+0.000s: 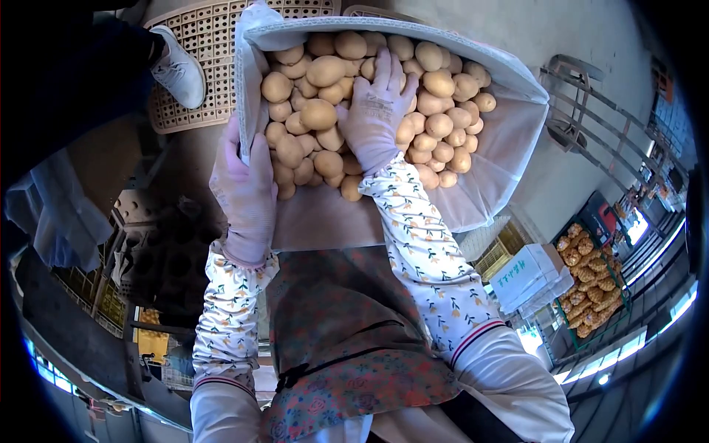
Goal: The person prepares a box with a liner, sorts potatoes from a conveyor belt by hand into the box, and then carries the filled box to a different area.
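Observation:
Many tan potatoes lie in an open cardboard box, which is lined with pale translucent sheeting. My right hand, in a light purple glove, lies palm down on the potatoes near the middle, its fingers spread. The potatoes under that palm are hidden. At the box's left wall, my left hand wears a matching glove and grips the edge, with fingers on both sides of it. Some potatoes sit right beside this hand, inside the box.
A perforated tan plastic crate lies at the upper left, with another person's white shoe on it. At right are a metal rack, a white carton and a green-framed bin of bagged produce. Dark machinery stands at left.

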The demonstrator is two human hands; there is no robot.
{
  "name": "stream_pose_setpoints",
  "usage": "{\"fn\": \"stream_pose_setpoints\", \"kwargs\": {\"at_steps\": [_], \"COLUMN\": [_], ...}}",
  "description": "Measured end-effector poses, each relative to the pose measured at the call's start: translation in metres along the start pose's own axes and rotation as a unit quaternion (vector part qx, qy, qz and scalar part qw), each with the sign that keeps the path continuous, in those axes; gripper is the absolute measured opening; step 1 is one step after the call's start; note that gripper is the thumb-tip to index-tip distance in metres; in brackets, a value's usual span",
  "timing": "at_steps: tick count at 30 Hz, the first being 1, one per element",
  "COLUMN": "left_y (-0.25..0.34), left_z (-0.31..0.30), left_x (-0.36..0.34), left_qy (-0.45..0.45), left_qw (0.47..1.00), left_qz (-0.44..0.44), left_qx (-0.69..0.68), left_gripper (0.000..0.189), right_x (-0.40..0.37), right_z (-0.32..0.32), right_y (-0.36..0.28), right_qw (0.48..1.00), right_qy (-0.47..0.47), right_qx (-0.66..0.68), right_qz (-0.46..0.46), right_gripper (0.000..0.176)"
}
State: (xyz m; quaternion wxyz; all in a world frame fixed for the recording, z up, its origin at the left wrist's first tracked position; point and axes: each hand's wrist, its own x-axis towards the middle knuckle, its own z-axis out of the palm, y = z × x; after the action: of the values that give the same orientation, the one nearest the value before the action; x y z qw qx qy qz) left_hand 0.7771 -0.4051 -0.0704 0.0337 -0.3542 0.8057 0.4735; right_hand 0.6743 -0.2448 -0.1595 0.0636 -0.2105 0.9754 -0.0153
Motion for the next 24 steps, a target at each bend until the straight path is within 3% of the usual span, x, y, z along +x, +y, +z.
{"fn": "stream_pose_setpoints", "kwargs": {"at_steps": [5,10,13,17,18,22,24], "left_y": [0.013,0.001,-0.002,0.004,0.003,0.008,0.002], "left_z": [0.005,0.005,0.008,0.011,0.011,0.01,0.01], "left_x": [0.0,-0.001,-0.003,-0.005,-0.005,-0.006,-0.007], "left_qy": [0.031,0.035,0.045,0.046,0.043,0.032,0.04], "left_qw": [0.987,0.998,0.993,0.99,0.987,0.979,0.991], "left_qz": [-0.099,-0.014,-0.074,-0.075,-0.083,-0.121,-0.068], "left_qx": [-0.12,-0.059,-0.081,-0.113,-0.13,-0.164,-0.112], "left_gripper": [0.044,0.04,0.039,0.038,0.037,0.034,0.03], "right_x": [-0.006,0.0,-0.005,-0.002,0.001,0.008,0.004], "right_z": [0.004,-0.001,-0.001,-0.004,-0.004,-0.008,0.004], "right_y": [0.005,0.007,0.021,0.013,0.008,0.004,0.009], "right_qw": [1.0,0.999,0.996,0.999,1.0,0.997,0.995], "right_qy": [-0.007,-0.041,-0.03,-0.037,-0.008,-0.046,0.018], "right_qx": [0.011,0.018,0.078,0.02,0.022,0.045,0.089], "right_qz": [0.002,0.015,-0.007,0.001,0.002,0.047,0.029], "right_gripper": [0.04,0.041,0.04,0.037,0.032,0.034,0.031]}}
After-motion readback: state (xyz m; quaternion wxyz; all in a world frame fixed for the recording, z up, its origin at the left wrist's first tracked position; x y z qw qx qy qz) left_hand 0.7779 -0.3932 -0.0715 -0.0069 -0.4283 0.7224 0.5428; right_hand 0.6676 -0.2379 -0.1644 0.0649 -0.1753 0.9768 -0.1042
